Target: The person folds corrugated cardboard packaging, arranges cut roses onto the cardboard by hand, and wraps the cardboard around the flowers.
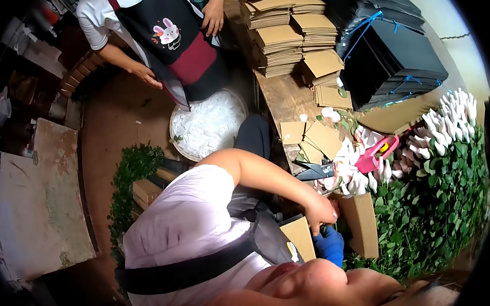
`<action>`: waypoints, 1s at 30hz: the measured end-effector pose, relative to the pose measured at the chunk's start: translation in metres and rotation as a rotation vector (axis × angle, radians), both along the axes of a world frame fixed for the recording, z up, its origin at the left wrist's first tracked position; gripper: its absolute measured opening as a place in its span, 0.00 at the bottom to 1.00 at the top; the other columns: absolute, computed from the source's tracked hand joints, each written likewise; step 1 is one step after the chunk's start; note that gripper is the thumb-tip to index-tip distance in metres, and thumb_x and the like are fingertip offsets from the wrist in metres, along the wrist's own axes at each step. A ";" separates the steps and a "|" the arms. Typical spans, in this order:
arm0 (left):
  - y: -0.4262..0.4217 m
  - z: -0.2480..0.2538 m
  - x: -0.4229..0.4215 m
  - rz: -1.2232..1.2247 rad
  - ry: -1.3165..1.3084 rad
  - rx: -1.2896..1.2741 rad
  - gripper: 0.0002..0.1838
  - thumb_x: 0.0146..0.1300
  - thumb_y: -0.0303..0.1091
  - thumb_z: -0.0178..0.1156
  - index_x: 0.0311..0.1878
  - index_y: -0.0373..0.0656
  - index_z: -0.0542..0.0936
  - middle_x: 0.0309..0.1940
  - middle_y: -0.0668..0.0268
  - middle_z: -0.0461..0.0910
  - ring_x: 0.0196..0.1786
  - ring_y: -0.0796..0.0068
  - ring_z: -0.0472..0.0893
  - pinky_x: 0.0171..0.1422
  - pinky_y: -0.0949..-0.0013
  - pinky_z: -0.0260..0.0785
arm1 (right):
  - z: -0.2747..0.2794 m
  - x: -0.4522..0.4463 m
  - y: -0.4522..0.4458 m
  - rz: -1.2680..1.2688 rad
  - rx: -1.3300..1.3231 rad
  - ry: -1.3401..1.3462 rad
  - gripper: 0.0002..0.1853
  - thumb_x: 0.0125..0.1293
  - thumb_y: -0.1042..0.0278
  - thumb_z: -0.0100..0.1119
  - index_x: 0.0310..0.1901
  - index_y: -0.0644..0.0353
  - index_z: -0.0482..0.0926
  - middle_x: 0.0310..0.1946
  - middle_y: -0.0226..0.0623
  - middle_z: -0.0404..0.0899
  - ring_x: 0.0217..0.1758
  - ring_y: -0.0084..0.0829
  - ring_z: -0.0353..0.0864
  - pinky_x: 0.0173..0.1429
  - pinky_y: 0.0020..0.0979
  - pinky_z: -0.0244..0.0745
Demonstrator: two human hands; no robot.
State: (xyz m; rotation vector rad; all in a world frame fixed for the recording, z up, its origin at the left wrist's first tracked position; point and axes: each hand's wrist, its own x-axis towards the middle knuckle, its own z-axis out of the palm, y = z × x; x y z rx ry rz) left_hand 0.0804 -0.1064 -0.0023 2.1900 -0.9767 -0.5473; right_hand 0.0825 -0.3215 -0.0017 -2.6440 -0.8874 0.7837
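My left hand (320,212) is bare and closed, its fingertips bent around something small that I cannot make out. Just below it, my right hand (330,245) wears a blue knitted glove. Its fingers look curled, and what they grip is hidden. Both hands are close together between two pieces of corrugated cardboard, one on the left (298,238) and a thicker stack on the right (359,224). Black-handled scissors (315,171) lie just above my left hand, beside pale pink and white flower heads (351,166). A pink plastic tool (375,155) rests among them.
Leafy stems with white-wrapped buds (427,198) fill the right side. Brown cardboard stacks (283,35) and black sheets tied with blue string (391,60) stand on the wooden table (278,97). A co-worker in an apron (186,55) stands behind a basket of white pieces (207,124).
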 end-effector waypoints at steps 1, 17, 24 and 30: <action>-0.005 -0.001 0.001 -0.005 -0.014 0.051 0.33 0.57 0.56 0.70 0.54 0.36 0.79 0.44 0.48 0.84 0.48 0.45 0.83 0.54 0.50 0.74 | 0.003 -0.001 -0.001 -0.026 0.017 0.036 0.18 0.60 0.50 0.69 0.38 0.58 0.85 0.33 0.47 0.86 0.39 0.51 0.85 0.44 0.47 0.78; -0.040 -0.033 0.007 -0.280 0.248 0.482 0.28 0.64 0.46 0.53 0.56 0.31 0.82 0.53 0.43 0.83 0.57 0.44 0.81 0.64 0.51 0.70 | 0.025 -0.015 0.009 -0.100 0.023 0.141 0.20 0.61 0.47 0.68 0.39 0.58 0.85 0.35 0.48 0.86 0.40 0.49 0.86 0.45 0.42 0.80; -0.023 -0.039 0.002 -0.126 0.365 0.171 0.27 0.68 0.49 0.52 0.52 0.32 0.81 0.49 0.43 0.83 0.54 0.44 0.81 0.60 0.50 0.71 | 0.019 -0.018 0.004 -0.050 0.060 0.087 0.19 0.62 0.48 0.66 0.42 0.57 0.84 0.36 0.52 0.85 0.41 0.54 0.85 0.46 0.48 0.79; -0.023 -0.112 -0.009 0.196 0.709 -0.731 0.22 0.78 0.49 0.49 0.51 0.39 0.80 0.35 0.62 0.81 0.41 0.65 0.81 0.51 0.61 0.73 | -0.006 -0.023 -0.010 0.030 0.114 -0.040 0.14 0.61 0.51 0.64 0.35 0.55 0.82 0.28 0.47 0.83 0.32 0.53 0.83 0.38 0.50 0.77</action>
